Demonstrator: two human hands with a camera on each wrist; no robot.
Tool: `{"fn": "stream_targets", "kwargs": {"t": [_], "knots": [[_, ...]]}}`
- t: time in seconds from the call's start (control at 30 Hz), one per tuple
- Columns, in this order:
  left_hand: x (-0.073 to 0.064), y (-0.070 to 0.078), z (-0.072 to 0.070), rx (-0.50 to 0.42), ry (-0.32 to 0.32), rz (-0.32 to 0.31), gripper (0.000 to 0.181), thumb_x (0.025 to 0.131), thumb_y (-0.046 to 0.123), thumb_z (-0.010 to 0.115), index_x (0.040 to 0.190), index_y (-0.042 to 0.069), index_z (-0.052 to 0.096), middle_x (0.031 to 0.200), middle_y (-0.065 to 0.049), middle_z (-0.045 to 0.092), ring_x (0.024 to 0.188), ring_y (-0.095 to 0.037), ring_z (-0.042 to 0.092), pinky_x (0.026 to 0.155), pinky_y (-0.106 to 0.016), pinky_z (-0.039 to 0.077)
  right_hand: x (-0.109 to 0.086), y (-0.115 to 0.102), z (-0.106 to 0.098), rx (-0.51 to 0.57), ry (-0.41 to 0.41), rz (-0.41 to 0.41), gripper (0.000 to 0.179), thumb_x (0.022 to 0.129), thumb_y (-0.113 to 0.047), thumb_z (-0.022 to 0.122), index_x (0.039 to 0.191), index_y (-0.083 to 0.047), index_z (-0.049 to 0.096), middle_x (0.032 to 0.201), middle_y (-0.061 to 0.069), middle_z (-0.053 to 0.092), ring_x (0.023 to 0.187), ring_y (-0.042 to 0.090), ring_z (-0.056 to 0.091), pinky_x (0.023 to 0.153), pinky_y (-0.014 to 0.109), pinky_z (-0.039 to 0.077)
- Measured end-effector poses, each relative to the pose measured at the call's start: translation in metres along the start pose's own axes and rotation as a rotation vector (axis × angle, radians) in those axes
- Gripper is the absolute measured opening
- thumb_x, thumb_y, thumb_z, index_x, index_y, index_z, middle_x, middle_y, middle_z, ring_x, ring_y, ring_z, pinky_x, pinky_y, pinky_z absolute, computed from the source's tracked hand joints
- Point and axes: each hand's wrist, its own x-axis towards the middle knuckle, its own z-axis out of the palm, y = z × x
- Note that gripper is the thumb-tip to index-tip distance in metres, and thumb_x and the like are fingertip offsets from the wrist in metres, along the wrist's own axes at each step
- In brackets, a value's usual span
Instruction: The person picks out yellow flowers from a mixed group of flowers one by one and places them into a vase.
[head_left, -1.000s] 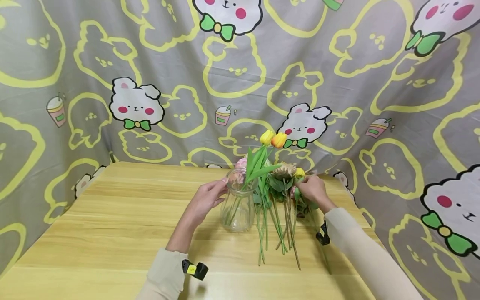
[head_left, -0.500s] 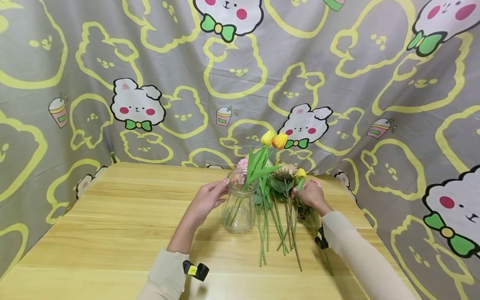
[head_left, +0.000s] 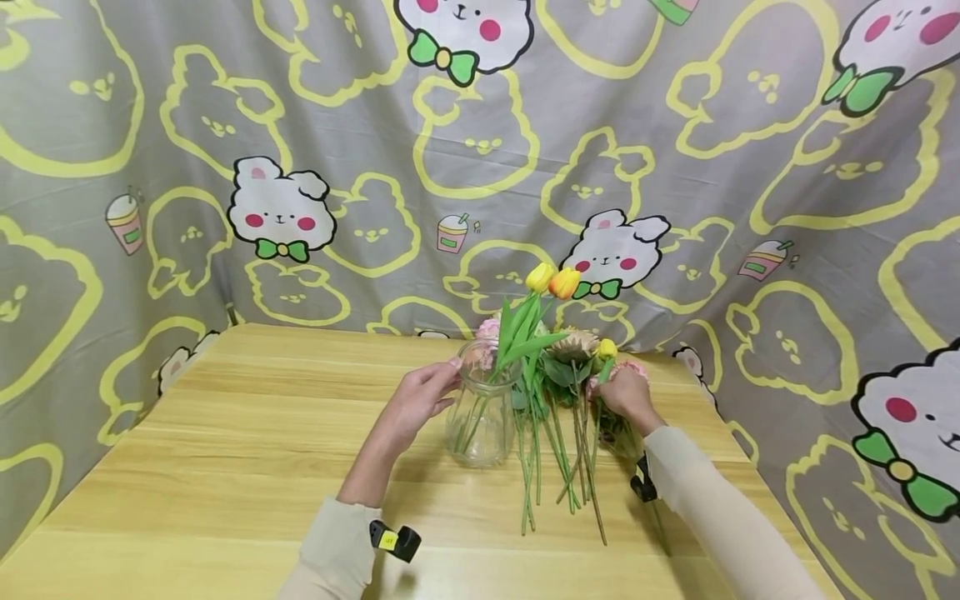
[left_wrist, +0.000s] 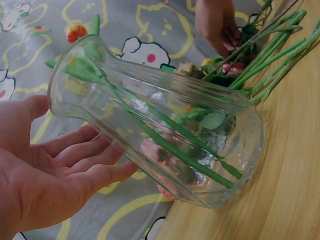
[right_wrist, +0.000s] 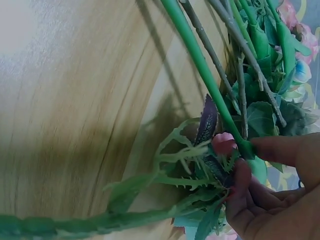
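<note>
A clear glass vase (head_left: 480, 421) stands upright on the table, with a yellow tulip (head_left: 539, 277) and an orange-yellow tulip (head_left: 564, 283) in it; their green stems (left_wrist: 165, 142) show through the glass. My left hand (head_left: 418, 402) is at its left side, thumb at the rim and fingers extended along the wall. To the right, my right hand (head_left: 626, 395) pinches the green stem (right_wrist: 207, 75) of another yellow tulip (head_left: 606, 349) between thumb and finger. That tulip is among the loose flowers, its head just above the hand.
Loose artificial flowers lie right of the vase, stems toward me: a beige bloom (head_left: 573, 345), a pink bloom (head_left: 487, 329) and pink flowers (head_left: 632, 371) behind the right hand. A patterned curtain (head_left: 360, 100) hangs around the wooden table (head_left: 247, 450).
My right hand has shifted slightly down along the yellow tulip, and more of the pink flowers behind it shows. The left hand stays at the vase.
</note>
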Motion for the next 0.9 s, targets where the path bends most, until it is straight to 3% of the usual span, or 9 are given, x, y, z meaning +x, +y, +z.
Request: {"fn": "stream_targets", "kwargs": {"t": [0.17,0.6,0.9], "knots": [[0.0,0.0,0.001,-0.006,-0.001,-0.003,0.062,0.105,0.046,0.052,0.143,-0.003,0.053,0.146,-0.023,0.055,0.141,-0.035,0.048,0.118,-0.051,0.04,0.001,0.0,-0.004,-0.029,0.012,-0.008,0.028,0.081,-0.006,0.051,0.056,-0.016,0.043,0.055,0.0,0.041,0.057,0.021,0.045,0.057,0.027,0.038],[0.0,0.001,0.0,-0.001,0.004,-0.002,0.064,0.105,0.047,0.052,0.145,-0.003,0.051,0.146,-0.023,0.055,0.141,-0.035,0.048,0.118,-0.051,0.04,-0.002,-0.003,-0.02,0.046,-0.027,0.002,0.036,0.086,-0.005,0.048,0.055,-0.019,0.035,0.046,-0.007,0.029,0.042,0.01,0.029,0.047,0.024,0.03],[0.0,0.001,0.001,0.003,0.005,0.0,0.064,0.104,0.048,0.053,0.145,-0.002,0.051,0.146,-0.023,0.055,0.141,-0.035,0.048,0.117,-0.051,0.04,-0.004,-0.014,-0.039,0.101,-0.036,-0.005,0.04,0.092,-0.011,0.053,0.054,-0.017,0.041,0.043,-0.005,0.041,0.04,0.013,0.041,0.046,0.026,0.037]]}}
